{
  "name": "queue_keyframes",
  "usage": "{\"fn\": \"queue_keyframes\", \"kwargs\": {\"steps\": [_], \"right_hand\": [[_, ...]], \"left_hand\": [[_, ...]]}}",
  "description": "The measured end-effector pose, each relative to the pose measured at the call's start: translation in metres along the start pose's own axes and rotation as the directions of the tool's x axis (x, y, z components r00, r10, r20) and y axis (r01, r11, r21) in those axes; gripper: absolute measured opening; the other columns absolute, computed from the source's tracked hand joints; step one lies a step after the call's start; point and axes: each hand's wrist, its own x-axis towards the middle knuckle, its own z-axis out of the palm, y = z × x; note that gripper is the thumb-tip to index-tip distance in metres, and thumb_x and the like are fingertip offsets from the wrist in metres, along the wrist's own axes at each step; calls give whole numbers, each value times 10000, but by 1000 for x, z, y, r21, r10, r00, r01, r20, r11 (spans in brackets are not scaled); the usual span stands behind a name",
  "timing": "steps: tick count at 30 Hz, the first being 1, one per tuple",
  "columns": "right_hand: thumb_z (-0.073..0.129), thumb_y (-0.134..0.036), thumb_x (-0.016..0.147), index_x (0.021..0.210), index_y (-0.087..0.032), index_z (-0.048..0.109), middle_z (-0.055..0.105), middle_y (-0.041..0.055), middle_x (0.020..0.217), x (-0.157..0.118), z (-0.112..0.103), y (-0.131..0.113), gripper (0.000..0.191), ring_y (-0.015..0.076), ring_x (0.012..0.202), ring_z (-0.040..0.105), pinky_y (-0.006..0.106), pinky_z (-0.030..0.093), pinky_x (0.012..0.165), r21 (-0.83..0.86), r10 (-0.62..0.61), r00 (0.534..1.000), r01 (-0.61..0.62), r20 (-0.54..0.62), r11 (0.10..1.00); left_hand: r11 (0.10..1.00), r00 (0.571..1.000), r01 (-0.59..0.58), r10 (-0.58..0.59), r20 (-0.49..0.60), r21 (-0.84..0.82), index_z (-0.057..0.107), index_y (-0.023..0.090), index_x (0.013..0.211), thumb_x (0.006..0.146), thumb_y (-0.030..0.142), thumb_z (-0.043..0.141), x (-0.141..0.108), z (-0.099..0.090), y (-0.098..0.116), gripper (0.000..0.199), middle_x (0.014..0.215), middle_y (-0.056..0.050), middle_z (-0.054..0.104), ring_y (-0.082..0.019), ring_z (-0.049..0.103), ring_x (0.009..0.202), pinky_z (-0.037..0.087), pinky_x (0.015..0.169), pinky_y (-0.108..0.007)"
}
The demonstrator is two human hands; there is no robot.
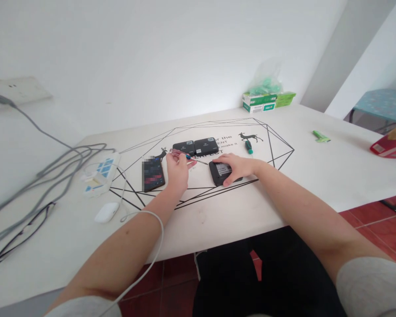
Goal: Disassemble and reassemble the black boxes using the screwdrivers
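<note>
Black plastic fills the middle of the head view: the right hand [237, 166] is pressing down flat on a small black device [220, 172] on the white table [284, 176], holding it steady, while the left hand [178, 169] is gripping a thin screwdriver [188, 157] whose tip is pointing toward that device without touching it. Two similar black devices [195, 146] are lying just behind, apparently untouched, so the work looks early. A phone [152, 174] is lying beside the left hand, and a green-handled screwdriver [248, 146] is waiting nearby.
</note>
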Motion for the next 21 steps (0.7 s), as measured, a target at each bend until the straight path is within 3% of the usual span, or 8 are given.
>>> {"fn": "queue_keyframes", "kwargs": {"steps": [7, 13, 21], "right_hand": [[943, -684, 584, 1577, -285, 556, 544, 138, 1597, 8, 9, 5, 1138, 444, 1485, 462, 648, 363, 1260, 49, -62, 994, 67, -89, 997], [935, -700, 587, 1596, -263, 531, 528, 134, 1619, 8, 10, 5, 1172, 447, 1503, 429, 644, 332, 1280, 43, -47, 996, 50, -70, 998], [929, -700, 586, 1588, -252, 540, 532, 142, 1616, 8, 8, 1, 1165, 450, 1499, 427, 635, 308, 1290, 32, -42, 997, 44, -60, 999]], "left_hand": [[992, 993, -101, 96, 74, 76, 455, 236, 1044, 905, 342, 717, 5, -4, -16, 315, 980, 3, 626, -135, 725, 774, 698, 738, -348], [956, 970, -221, 195, 147, 194, 436, 241, 1057, 911, 469, 738, 10, -9, -22, 405, 1005, -19, 622, -162, 746, 750, 701, 751, -379], [904, 946, -316, 275, 172, 288, 508, 218, 1151, 949, 487, 706, 14, -11, -25, 390, 1006, -53, 659, -192, 746, 780, 680, 686, -344]]}}
